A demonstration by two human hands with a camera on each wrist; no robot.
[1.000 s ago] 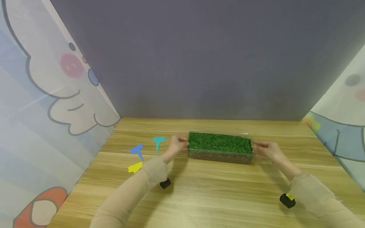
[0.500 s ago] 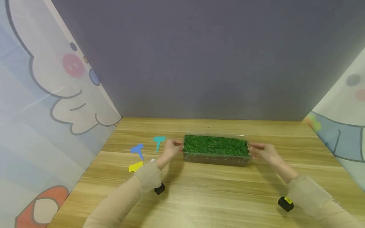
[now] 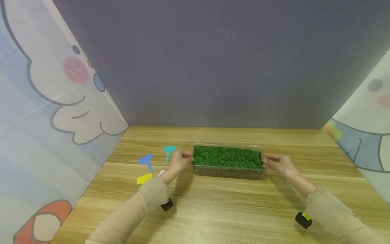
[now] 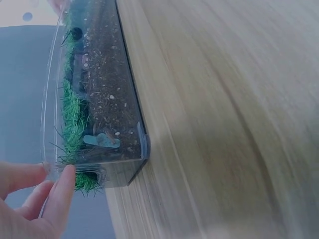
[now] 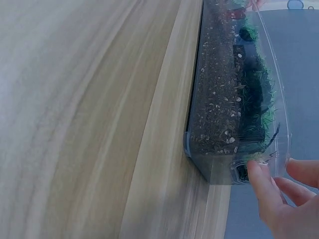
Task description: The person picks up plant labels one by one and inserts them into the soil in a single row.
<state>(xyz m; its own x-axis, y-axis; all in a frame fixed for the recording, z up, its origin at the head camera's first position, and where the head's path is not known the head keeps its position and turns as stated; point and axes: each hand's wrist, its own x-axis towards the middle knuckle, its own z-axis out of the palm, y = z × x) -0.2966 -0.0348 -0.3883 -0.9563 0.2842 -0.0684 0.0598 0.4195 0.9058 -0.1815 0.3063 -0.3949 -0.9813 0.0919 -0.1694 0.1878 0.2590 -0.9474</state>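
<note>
A long clear plastic box [image 3: 228,173] stands on the wooden table, with dark soil in its lower part and green grass [image 3: 226,157] on top. At its left end my left hand [image 3: 178,161] pinches the rim between thumb and fingers; the left wrist view shows the fingertips at an opening in the end wall. My right hand [image 3: 282,164] holds the opposite end the same way. Through the wall, a small light-blue piece [image 4: 101,141] shows against the soil in the left wrist view.
Left of the box lie T-shaped tags: teal [image 3: 169,152], blue [image 3: 147,161] and yellow [image 3: 144,178]. A white one [image 3: 161,173] is partly behind the left forearm. A grey panel [image 3: 225,67] stands along the table's back edge, with printed cloth on both sides.
The box has slid left and a little towards me, with both hands staying on its ends. The white tag has come into sight beside my left wrist.
</note>
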